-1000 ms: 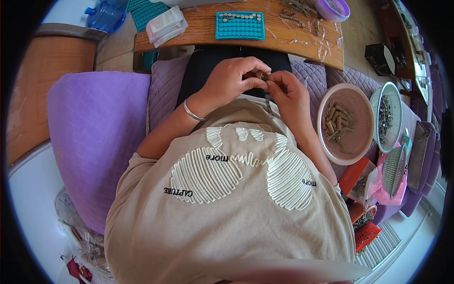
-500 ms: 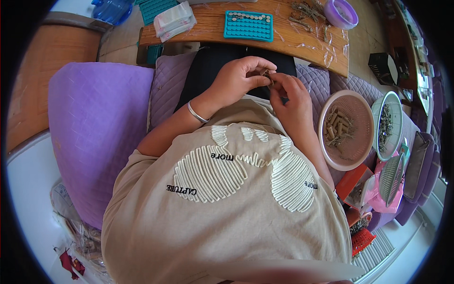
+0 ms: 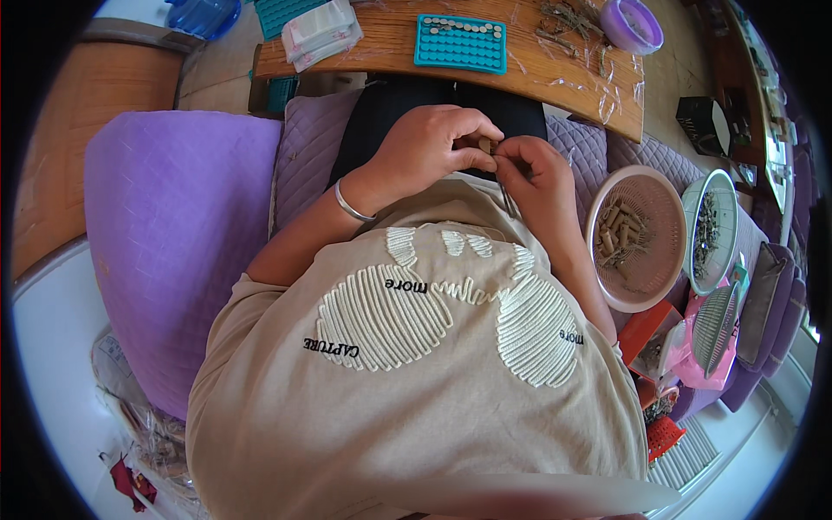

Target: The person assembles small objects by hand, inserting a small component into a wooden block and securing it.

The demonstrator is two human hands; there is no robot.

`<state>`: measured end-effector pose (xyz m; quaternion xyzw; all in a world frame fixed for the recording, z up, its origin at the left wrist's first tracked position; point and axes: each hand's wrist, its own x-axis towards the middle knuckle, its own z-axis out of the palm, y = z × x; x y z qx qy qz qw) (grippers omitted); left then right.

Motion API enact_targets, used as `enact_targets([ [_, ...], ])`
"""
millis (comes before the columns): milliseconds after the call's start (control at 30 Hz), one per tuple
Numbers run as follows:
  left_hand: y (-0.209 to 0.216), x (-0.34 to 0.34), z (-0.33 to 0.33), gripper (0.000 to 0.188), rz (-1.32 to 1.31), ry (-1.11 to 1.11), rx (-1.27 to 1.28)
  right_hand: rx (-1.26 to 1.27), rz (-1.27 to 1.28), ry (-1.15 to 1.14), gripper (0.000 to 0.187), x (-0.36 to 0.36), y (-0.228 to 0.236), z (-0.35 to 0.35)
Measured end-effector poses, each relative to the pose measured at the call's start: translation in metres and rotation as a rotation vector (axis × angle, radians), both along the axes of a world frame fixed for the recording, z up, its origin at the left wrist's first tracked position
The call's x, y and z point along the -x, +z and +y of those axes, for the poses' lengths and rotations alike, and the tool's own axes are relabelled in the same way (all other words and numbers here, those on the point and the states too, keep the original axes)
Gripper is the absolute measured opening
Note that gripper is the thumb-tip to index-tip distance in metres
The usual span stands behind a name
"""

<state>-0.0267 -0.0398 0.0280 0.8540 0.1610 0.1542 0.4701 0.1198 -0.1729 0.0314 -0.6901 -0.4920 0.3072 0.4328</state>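
Above my lap, my left hand (image 3: 429, 149) is closed, pinching a small brown roll (image 3: 484, 146) between thumb and fingers. My right hand (image 3: 539, 170) meets it there, fingers closed on thin dark prongs, seemingly tweezers (image 3: 508, 201), which stick out below the hand toward my shirt. The tool's other end and most of the roll are hidden by fingers. To the right of my right forearm, a pink plastic basket (image 3: 597, 269) holds several similar brown rolls (image 3: 621, 227) and loose plant bits.
Ahead stands a wooden table (image 3: 381, 48) with a teal compartment tray (image 3: 461, 52) partly filled with round pieces, white packets (image 3: 321, 36), dry twigs (image 3: 568, 24) and a purple bowl (image 3: 648, 43). A pale green basket (image 3: 731, 208) of dark bits sits at right; a purple cushion (image 3: 182, 225) at left.
My right fingers have drawn in closer, and the thin prongs now show below that hand. The roll in my left hand has turned slightly. The view has shifted a little.
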Motion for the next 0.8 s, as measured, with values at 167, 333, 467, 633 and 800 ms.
enact_targets([
  [167, -0.013, 0.0, -0.005, 0.03, -0.13, 0.123, 0.536, -0.048, -0.132, -0.001, 0.019, 0.008, 0.006, 0.004],
  [333, -0.016, 0.002, -0.003, 0.03, -0.089, 0.136, 0.59, -0.099, -0.342, 0.025, 0.031, 0.007, -0.006, 0.005],
  [467, -0.021, 0.003, -0.006, 0.029, -0.146, 0.137, 0.832, -0.101, -0.424, 0.089, 0.036, 0.001, -0.008, 0.005],
  [633, -0.03, 0.004, -0.001, 0.029, -0.217, 0.182, 0.992, -0.104, -0.041, -0.136, 0.029, 0.01, -0.013, 0.002],
  [800, -0.029, 0.007, -0.001, 0.03, -0.22, 0.222, 1.09, -0.077, -0.017, -0.135, 0.026, 0.013, -0.02, 0.005],
])
